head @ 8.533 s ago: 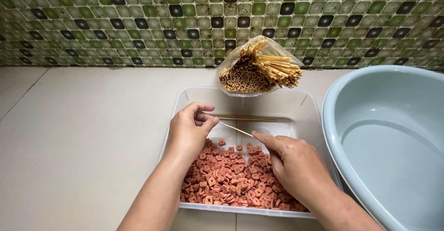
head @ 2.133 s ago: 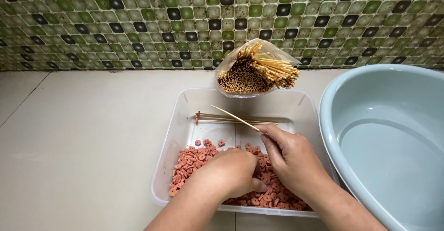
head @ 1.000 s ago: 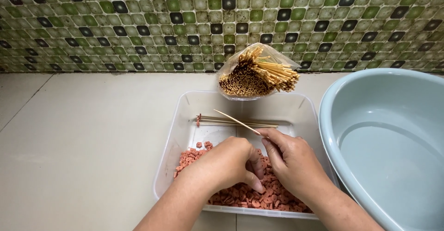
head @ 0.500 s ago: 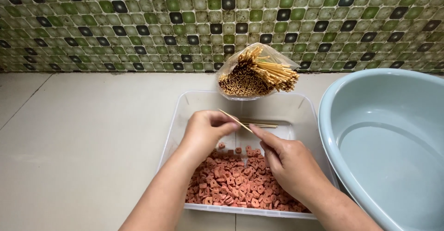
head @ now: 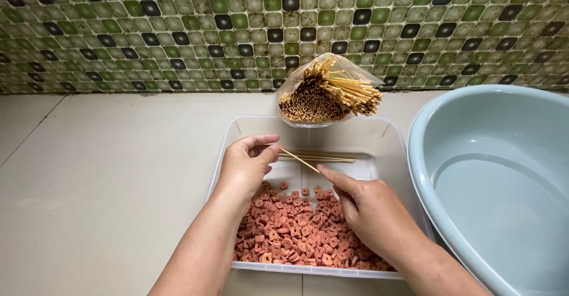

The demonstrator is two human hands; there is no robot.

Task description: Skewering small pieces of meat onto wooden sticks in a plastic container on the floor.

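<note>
Skewer [head: 299,160] spans both hands: right hand [head: 370,210] pinches its near end, left hand [head: 248,164] closes fingers at its tip, above a clear tray [head: 379,139] on the tiled surface [head: 112,177].

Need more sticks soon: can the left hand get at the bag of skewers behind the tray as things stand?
Probably yes. The bag of skewers lies open-mouthed just beyond the clear tray, with nothing between it and the left hand. But that hand is now pinching the tip of the skewer.

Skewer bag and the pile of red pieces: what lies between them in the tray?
In the head view, a few loose skewers lie on the bare tray floor between bag and pile.
</note>
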